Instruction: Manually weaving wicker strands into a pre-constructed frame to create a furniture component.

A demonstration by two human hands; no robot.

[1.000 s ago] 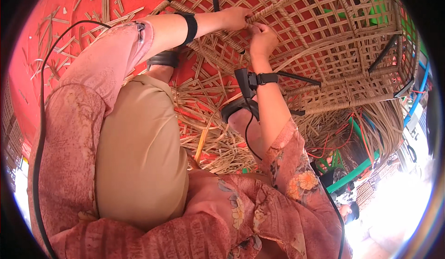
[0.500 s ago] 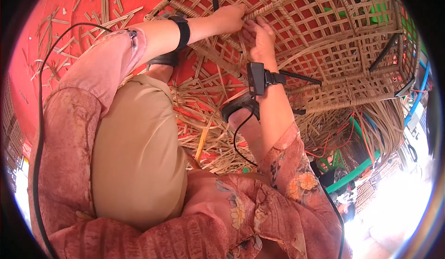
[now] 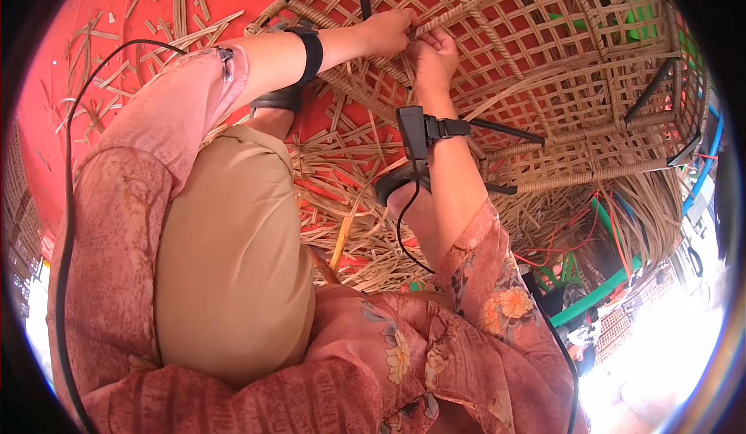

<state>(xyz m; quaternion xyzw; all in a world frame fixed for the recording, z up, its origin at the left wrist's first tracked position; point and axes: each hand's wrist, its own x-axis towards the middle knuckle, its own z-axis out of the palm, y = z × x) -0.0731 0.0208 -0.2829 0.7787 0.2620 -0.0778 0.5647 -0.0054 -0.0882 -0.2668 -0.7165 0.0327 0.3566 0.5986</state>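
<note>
A large openwork wicker basket (image 3: 536, 69), woven from tan flat strips over dark bars, lies tilted across the upper right. My left hand (image 3: 391, 31) comes in from the left, its fingers pinched together at a strip-wrapped rib of the basket. Close beside it, my right hand (image 3: 435, 57) is closed with curled fingers at the same rib. The fingertips of both hands almost meet there. Whatever thin piece lies between the right fingers is hidden by the hand. Below the hands, a wrapped lower edge and loose strip ends run toward the floor.
Cut strips (image 3: 342, 154) litter the red floor covering (image 3: 54, 115). A thick bundle of long strips (image 3: 653, 209) lies under the basket's right end, near a green tube (image 3: 594, 298). Black bars (image 3: 509, 131) stick out of the basket. A black cable (image 3: 67, 201) runs along my left arm.
My right hand has turned at the wrist and shifted slightly left, its fingers curling in more. The left hand stays at the rib. The basket has barely moved.
</note>
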